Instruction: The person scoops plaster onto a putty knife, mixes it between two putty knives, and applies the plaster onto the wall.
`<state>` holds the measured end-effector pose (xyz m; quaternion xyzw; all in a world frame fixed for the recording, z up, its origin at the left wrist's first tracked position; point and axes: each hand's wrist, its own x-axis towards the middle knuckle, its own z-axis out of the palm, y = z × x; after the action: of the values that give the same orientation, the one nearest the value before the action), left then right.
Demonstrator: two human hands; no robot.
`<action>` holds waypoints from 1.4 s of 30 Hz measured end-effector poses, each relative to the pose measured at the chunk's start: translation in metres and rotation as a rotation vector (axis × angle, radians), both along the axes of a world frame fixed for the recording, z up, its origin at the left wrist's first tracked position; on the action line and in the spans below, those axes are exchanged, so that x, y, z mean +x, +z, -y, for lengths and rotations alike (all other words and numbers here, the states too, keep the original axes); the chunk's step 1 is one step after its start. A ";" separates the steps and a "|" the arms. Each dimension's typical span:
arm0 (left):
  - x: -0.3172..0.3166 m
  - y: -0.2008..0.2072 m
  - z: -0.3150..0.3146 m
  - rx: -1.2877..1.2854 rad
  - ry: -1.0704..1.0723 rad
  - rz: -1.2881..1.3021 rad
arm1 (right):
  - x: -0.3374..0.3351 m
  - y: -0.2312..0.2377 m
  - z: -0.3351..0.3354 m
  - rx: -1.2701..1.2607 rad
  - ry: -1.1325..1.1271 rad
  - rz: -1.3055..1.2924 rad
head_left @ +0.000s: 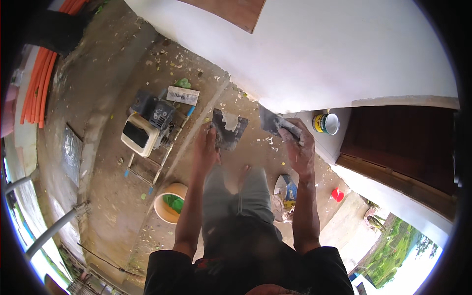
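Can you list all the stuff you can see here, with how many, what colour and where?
plaster board: 1, dark with a pale blob, in the left hand
trowel: 1, grey, in the right hand, by the wall
white wall: 1, white, top and right
tin: 1, yellow and silver, on a ledge right of the trowel
dark door: 1, brown, right
red cup: 1, red, on the floor at right
bucket: 1, cream with green inside, on the floor at lower left
machine: 1, cream and black, on the floor at left
orange pipes: a bundle, orange, far left
left hand: 1, gripping the board
right hand: 1, gripping the trowel
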<state>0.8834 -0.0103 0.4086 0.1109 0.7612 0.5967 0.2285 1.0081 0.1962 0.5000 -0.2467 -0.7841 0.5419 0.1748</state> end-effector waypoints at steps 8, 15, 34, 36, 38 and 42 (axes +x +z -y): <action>-0.079 -0.142 -0.099 -0.037 -0.166 0.010 | -0.085 -0.144 -0.035 0.418 0.143 0.138; -0.104 -0.305 -0.164 -0.200 -0.204 -0.017 | -0.116 -0.340 -0.091 0.489 0.226 0.183; -0.221 -0.529 -0.196 -0.049 -0.022 0.017 | -0.084 -0.781 -0.076 -1.374 -0.601 -0.530; -0.219 -0.526 -0.197 -0.093 -0.072 0.007 | -0.103 -0.812 -0.075 -1.340 -0.692 -0.726; -0.217 -0.521 -0.199 -0.092 -0.092 -0.020 | -0.111 -0.845 -0.074 -1.295 -0.796 -0.737; -0.226 -0.516 -0.198 -0.086 -0.042 -0.106 | -0.132 -0.895 -0.073 -1.231 -0.943 -0.851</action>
<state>0.6578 0.1881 -0.1079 0.1484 0.7946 0.5518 0.2049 0.8757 0.2690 -0.3950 -0.3720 -0.0381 0.7853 0.4933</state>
